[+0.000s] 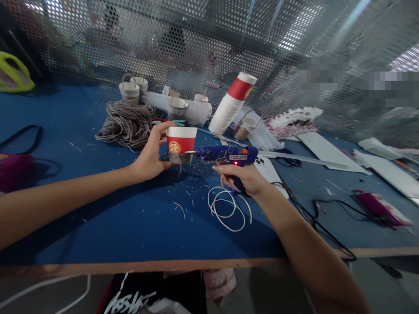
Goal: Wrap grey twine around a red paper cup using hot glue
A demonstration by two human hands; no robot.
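A red and white paper cup [186,138] is held upright in my left hand [153,150], whose fingers reach round its left side and rim. Grey-brown cord [179,158] is wound around the cup's lower part, and a loose strand hangs below. My right hand [244,175] grips the handle of a blue glue gun [225,153] with a small red light on. The gun's metal tip points left and meets the cup's side near the top of the cord; whether it touches is too small to tell. A clear glue stick [304,159] extends from the gun's back.
A bundle of grey cord [126,124] lies behind my left hand. Farther back are a leaning stack of cups [225,113] and small cord-wrapped buckets [177,107]. White cord loops [229,209] lie in front, a white phone [268,172] and black cables on the right.
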